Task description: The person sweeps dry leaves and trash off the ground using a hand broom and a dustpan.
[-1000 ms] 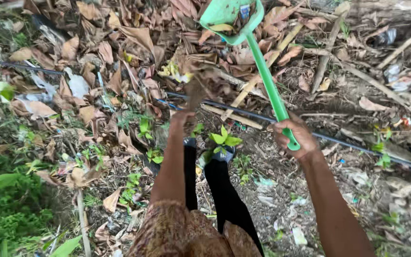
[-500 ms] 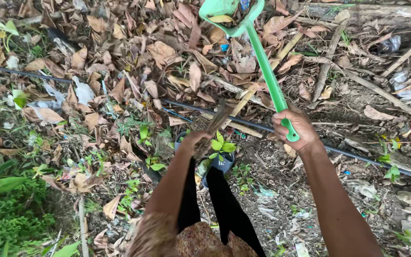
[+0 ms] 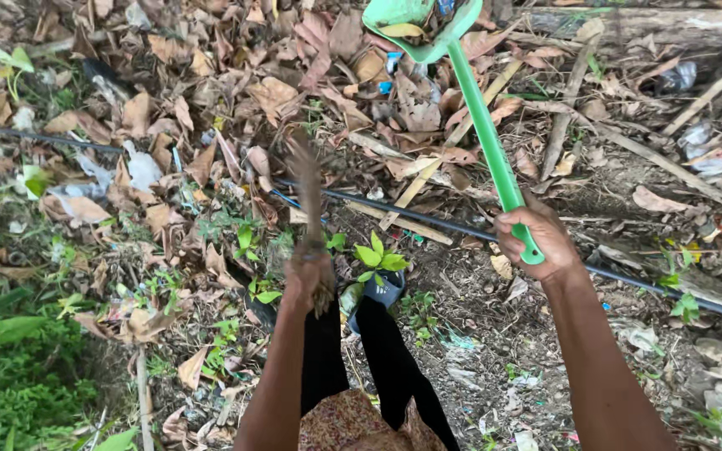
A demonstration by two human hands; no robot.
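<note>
My right hand (image 3: 538,242) grips the lower end of a long green handle (image 3: 488,142). The handle leads up to a green dustpan (image 3: 411,25) at the top of the view, with a few dry leaves and scraps lying in it. My left hand (image 3: 307,280) is closed around a bundle of thin brown sticks, a hand broom (image 3: 307,188), whose blurred tip points out over the dry leaves. My legs in black trousers (image 3: 394,367) stand between both arms on bare soil.
Dry brown leaves (image 3: 211,125) and bits of plastic litter cover the ground ahead and left. A thin black hose (image 3: 428,219) runs across the ground. Fallen branches (image 3: 645,25) lie at top right. Green weeds (image 3: 10,376) grow at lower left, and a small seedling (image 3: 378,255) stands by my feet.
The stick broom in my left hand has swung up and forward, showing as a blur. The green dustpan and my right hand have stayed nearly still.
</note>
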